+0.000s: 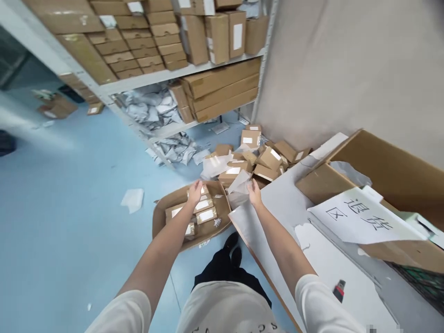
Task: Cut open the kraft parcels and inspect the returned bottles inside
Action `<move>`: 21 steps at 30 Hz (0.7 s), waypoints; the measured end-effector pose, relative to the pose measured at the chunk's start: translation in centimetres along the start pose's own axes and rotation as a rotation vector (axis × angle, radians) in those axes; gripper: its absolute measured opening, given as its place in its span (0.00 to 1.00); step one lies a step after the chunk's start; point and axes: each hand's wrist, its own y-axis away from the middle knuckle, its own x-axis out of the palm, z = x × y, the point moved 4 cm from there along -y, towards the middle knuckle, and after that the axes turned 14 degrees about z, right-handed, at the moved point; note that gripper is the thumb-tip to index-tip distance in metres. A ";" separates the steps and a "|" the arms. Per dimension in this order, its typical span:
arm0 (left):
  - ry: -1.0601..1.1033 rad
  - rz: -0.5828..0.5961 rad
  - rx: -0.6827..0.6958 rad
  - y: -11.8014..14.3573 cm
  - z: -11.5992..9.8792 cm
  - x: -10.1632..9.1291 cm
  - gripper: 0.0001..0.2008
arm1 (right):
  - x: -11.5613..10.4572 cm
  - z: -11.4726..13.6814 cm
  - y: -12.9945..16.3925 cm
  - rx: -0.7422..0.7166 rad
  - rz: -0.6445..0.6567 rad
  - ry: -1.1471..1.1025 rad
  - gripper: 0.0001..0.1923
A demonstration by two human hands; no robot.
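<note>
Both my arms are stretched out in front, over the floor gap between the tabletop point(333, 268) and the shelving point(180, 74).

Left hand point(194, 192) is down in the open cardboard box point(163, 217) on the floor, fingers curled over the top one of the small labelled packets point(204, 209) stacked in there. Looks like a grasp on that packet, though the fingertips are hidden, so I can't tell how tight.

Right hand point(255, 193) is at the tabletop's far-left corner, pinching a crumpled grey mailer bag point(239, 187) between thumb and fingers. The bag hangs loose and looks empty, probably held off to the side so it stays out of the box.

The box sits right against the tabletop's left edge, flaps folded out, most likely so both hands reach it without stepping. Packets lie flat, labels up, in a rough row.

Beyond the corner, a loose heap of small cartons point(267, 159) is on the floor against the wall. Torn grey bags point(152, 108) are piled on the lower shelf and spill onto the floor.

On the tabletop: a big open carton point(391, 171) with a handwritten paper sign point(360, 217) laid over it, and a small red-and-black cutter point(339, 290) near the near edge, untouched.
</note>
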 end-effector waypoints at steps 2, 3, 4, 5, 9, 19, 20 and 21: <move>0.017 -0.063 -0.005 2.7 1.3 -2.0 0.23 | 2.8 -0.3 0.2 0.016 0.078 -0.022 0.43; 0.028 -0.092 -0.008 4.0 2.0 -3.1 0.24 | 4.3 -0.5 0.4 0.029 0.119 -0.025 0.43; 0.040 -0.120 -0.015 5.3 2.7 -4.1 0.24 | 5.7 -0.6 0.6 0.041 0.159 -0.019 0.43; 0.052 -0.149 -0.025 6.6 3.5 -5.2 0.25 | 7.1 -0.6 0.9 0.046 0.194 -0.004 0.43; 0.096 -0.285 -0.060 11.0 6.9 -10.1 0.29 | 11.9 0.0 2.0 0.005 0.308 0.099 0.41; 0.272 -0.532 -0.296 18.1 18.3 -21.3 0.30 | 20.0 -2.3 3.6 0.052 0.363 0.290 0.41; 0.252 -0.524 -0.305 18.5 19.1 -22.1 0.29 | 20.7 -2.9 3.7 0.068 0.359 0.307 0.41; 0.233 -0.507 -0.310 18.8 19.9 -22.8 0.28 | 21.4 -3.5 3.8 0.082 0.356 0.320 0.41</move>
